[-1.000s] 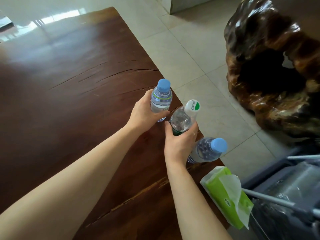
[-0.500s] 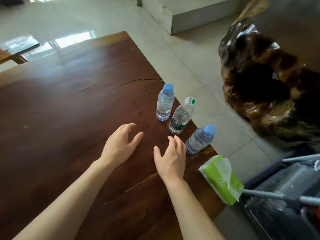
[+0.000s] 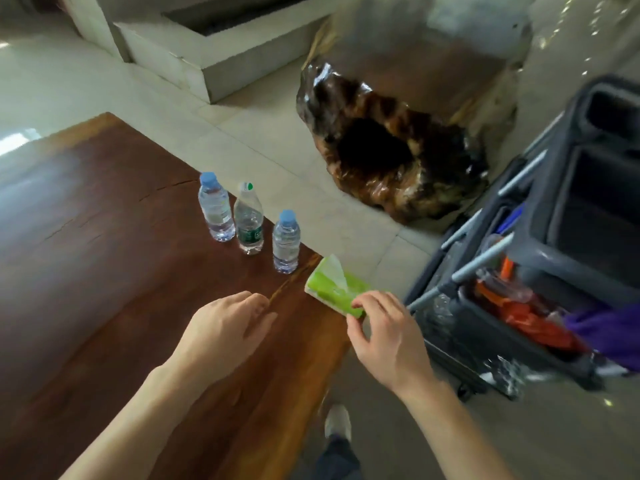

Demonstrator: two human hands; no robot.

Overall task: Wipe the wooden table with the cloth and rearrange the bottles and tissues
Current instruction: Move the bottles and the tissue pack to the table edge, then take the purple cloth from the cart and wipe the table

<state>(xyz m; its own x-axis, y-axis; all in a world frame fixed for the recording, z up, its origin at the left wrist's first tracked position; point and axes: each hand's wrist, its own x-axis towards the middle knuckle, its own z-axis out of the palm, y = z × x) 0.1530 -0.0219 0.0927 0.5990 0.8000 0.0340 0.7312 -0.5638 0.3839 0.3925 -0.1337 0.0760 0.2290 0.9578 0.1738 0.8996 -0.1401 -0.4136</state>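
Note:
Three clear water bottles stand upright in a row near the right edge of the dark wooden table (image 3: 104, 271): a blue-capped bottle (image 3: 215, 209), a white-capped bottle with a green label (image 3: 248, 221), and another blue-capped bottle (image 3: 286, 242). A green tissue pack (image 3: 332, 289) with a white tissue sticking out lies at the table's right edge. My right hand (image 3: 388, 334) has its fingertips closed on the near end of the pack. My left hand (image 3: 225, 327) hovers over the table with fingers loosely apart, holding nothing. No cloth is seen on the table.
A grey cleaning cart (image 3: 554, 254) with orange and purple items stands right of the table. A large glossy carved wood stump (image 3: 391, 150) sits on the tiled floor beyond. A pale stone step (image 3: 214, 60) is at the back. My shoe (image 3: 337, 420) is on the floor below.
Both hands let go of the bottles and drew back. My right hand then moved right onto the tissue pack. The view swung right, bringing in the cart.

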